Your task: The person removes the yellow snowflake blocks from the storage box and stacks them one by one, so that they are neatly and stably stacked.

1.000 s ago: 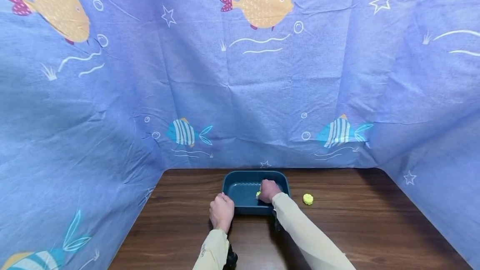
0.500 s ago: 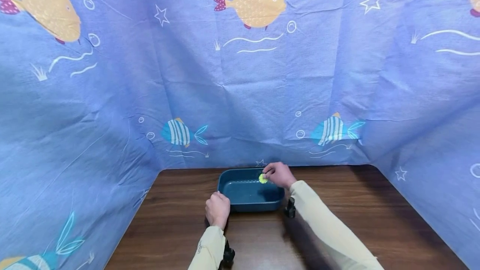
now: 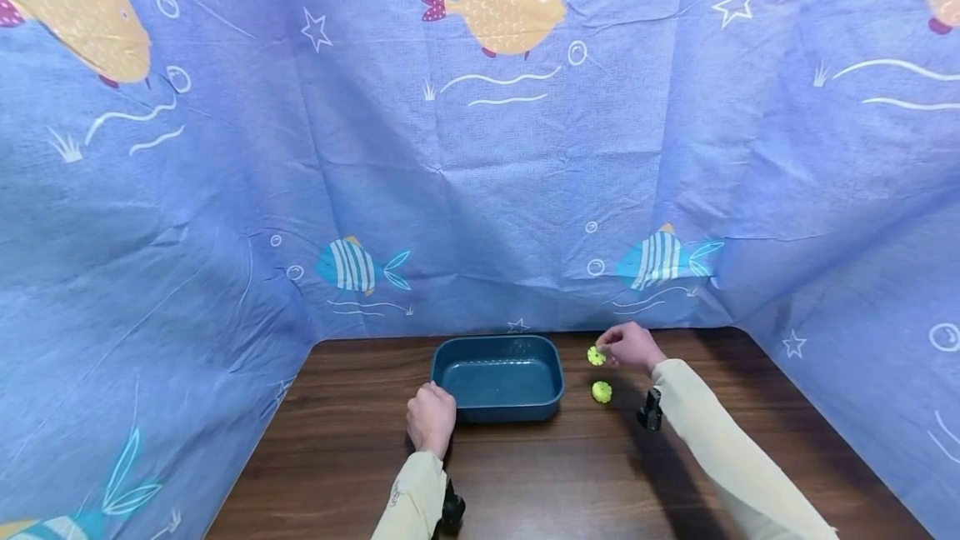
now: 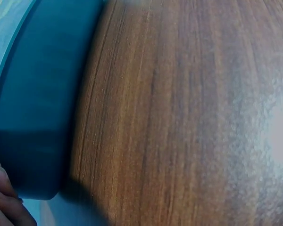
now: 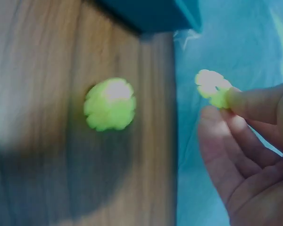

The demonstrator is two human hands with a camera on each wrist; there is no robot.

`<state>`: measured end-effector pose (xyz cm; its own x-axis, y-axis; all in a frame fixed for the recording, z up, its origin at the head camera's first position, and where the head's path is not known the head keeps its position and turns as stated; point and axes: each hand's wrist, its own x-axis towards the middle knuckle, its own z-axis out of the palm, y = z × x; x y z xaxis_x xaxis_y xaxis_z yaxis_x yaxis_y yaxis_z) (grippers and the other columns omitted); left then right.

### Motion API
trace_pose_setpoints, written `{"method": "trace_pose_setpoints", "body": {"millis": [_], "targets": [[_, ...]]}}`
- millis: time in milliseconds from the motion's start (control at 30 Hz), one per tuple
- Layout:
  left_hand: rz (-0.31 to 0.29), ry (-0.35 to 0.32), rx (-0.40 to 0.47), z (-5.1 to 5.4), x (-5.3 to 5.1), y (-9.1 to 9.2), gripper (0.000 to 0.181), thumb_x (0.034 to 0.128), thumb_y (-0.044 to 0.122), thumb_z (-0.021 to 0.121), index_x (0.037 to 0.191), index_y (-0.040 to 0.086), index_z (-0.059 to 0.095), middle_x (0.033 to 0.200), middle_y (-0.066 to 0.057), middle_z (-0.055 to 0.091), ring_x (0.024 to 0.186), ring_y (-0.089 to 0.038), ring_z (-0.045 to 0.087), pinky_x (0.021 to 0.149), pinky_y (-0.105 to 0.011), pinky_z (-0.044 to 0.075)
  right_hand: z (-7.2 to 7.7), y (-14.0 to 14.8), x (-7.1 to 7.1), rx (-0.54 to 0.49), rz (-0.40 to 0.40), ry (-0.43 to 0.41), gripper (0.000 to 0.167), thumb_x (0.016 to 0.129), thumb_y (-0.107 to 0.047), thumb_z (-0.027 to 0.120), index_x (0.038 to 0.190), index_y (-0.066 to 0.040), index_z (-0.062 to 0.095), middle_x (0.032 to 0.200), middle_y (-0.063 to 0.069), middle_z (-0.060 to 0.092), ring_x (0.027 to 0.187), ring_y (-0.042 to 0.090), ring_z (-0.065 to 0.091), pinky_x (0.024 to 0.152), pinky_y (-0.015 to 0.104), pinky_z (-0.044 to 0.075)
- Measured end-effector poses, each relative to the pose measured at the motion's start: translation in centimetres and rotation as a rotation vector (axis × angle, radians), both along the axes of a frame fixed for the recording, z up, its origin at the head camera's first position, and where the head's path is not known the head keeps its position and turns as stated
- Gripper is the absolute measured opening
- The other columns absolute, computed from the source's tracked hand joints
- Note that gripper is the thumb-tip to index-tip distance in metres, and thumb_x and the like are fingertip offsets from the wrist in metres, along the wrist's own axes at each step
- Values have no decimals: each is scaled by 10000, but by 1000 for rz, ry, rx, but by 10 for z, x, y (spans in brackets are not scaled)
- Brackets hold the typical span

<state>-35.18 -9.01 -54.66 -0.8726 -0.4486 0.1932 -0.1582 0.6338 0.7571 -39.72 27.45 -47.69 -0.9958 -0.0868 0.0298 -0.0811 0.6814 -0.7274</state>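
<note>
A dark teal rectangular dish (image 3: pixel 497 415) stands near the table's back edge, its inside bare. My left hand (image 3: pixel 431 417) grips its front left corner; in the left wrist view the curled fingers (image 4: pixel 4 183) touch the corner. To the right of the dish, my right hand (image 3: pixel 632 347) pinches a thin yellow-green flower-shaped piece (image 3: pixel 596 356) between thumb and fingertips, held above the tabletop. A notch shows in it in the right wrist view. Another yellow-green flower-shaped piece (image 3: pixel 602 392), thicker and perhaps a stack, lies on the table just in front of it.
The brown wood-grain table (image 3: pixel 525 482) stretches around the dish. A blue cloth (image 3: pixel 495 190) printed with fish hangs behind it and along both sides. Black wrist cameras (image 3: pixel 651 409) stick out from the sleeves.
My right hand has lifted the flower-shaped piece out of the dish and carried it right, over the table near the other piece. My left hand stays at the dish corner.
</note>
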Motion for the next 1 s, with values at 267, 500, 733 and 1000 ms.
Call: {"method": "trace_pose_setpoints", "body": {"millis": [267, 500, 733, 1000], "targets": [[0, -4, 10, 0, 3, 0, 390, 1025, 221, 460, 773, -7, 651, 769, -232, 677, 733, -414, 658, 645, -546, 513, -27, 17, 10, 19, 45, -78, 99, 879, -30, 662, 900, 21, 744, 747, 25, 664, 611, 116, 538, 570, 270, 459], [-6, -8, 18, 1, 3, 1, 389, 1027, 226, 454, 777, 3, 653, 790, -230, 686, 754, -420, 663, 652, -550, 514, -31, 13, 17, -20, 50, -94, 93, 881, -22, 666, 893, 48, 726, 709, 23, 626, 609, 125, 515, 555, 265, 434], [-3, -22, 22, 2, 3, 1, 392, 1029, 231, 447, 783, 8, 655, 799, -229, 688, 759, -421, 662, 649, -550, 512, -41, 14, 18, 8, 52, -50, 93, 874, -7, 645, 870, 16, 735, 765, 40, 677, 658, 140, 565, 600, 287, 468], [2, -26, 21, 1, 3, 1, 392, 1030, 232, 443, 799, 1, 660, 815, -242, 692, 771, -429, 666, 655, -556, 513, -45, 19, 16, -82, 139, -29, 102, 871, -67, 664, 883, -1, 741, 817, 25, 706, 725, 132, 599, 643, 289, 488]]}}
